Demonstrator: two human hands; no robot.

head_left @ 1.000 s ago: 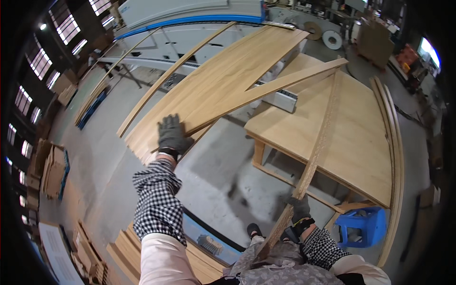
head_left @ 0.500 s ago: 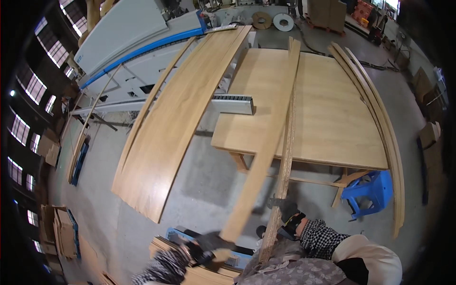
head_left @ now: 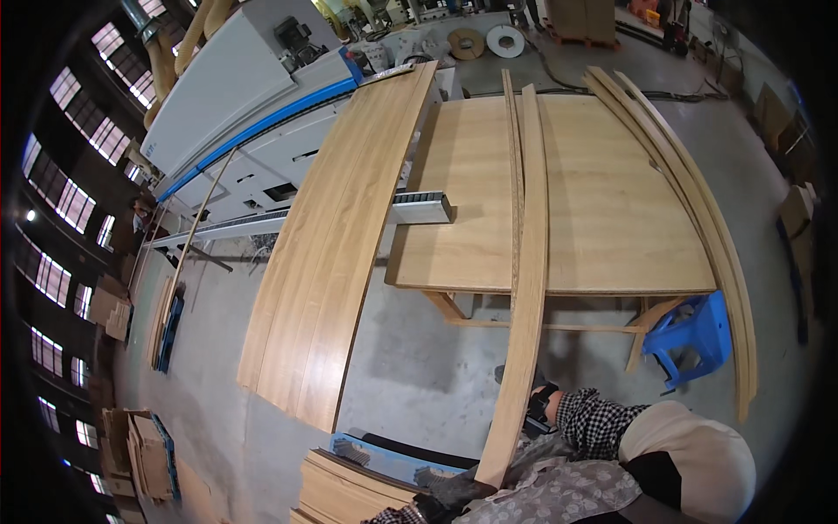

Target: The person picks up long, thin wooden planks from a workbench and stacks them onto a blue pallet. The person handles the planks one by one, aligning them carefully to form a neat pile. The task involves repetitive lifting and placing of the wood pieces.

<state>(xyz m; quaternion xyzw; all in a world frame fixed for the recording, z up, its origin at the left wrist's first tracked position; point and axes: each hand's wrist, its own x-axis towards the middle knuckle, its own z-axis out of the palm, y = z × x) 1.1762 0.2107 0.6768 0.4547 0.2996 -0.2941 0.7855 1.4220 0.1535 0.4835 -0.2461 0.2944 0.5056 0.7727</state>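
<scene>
On the near side of the surface [head_left: 628, 227], the left hand [head_left: 454, 491], gloved, is at the near end of two long wooden strips [head_left: 526, 288]; fingers hidden, cannot tell whether it grasps. The right hand [head_left: 539, 379], mostly behind the strips, appears closed round them nearer the surface. The strips run on over the surface, one partly covering the other; contact with it unclear.

Risks (judged): strips could slide apart if the right grip slackens, being long and overlapped; far ends could swing into the wide panel [head_left: 332, 244] left of the surface if the near end is turned sharply. Blue stool [head_left: 698, 336] by the surface's near right corner: possible snag for feet.

Writing: small mark on the pale machine [head_left: 253, 70], beyond the surface to the left; not legible. No other label readable.
</scene>
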